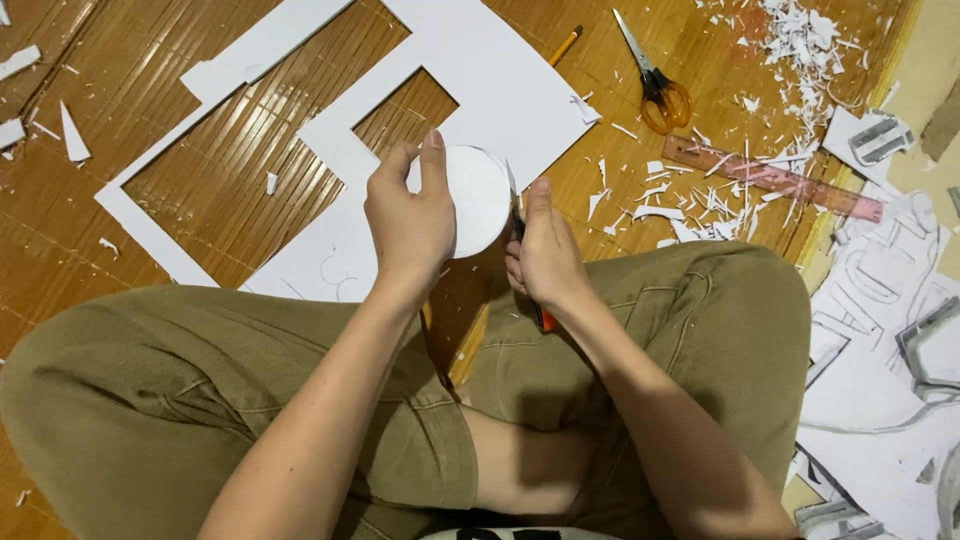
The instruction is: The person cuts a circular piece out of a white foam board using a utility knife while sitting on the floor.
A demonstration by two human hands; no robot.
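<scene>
- My left hand (408, 222) is gripping the white paper disc (478, 198), thumb and fingers pinching its near edge, above my lap.
- My right hand (545, 252) is clenching a cutter (530, 270) with an orange handle, blade meeting the disc's right rim.
- I'm judging short, shallow trims work best, turning the disc rather than the blade.
- Beyond, the cut white board (480, 80), scissors (650, 80) and ruler (770, 178) are lying on the wooden floor (210, 190).
</scene>
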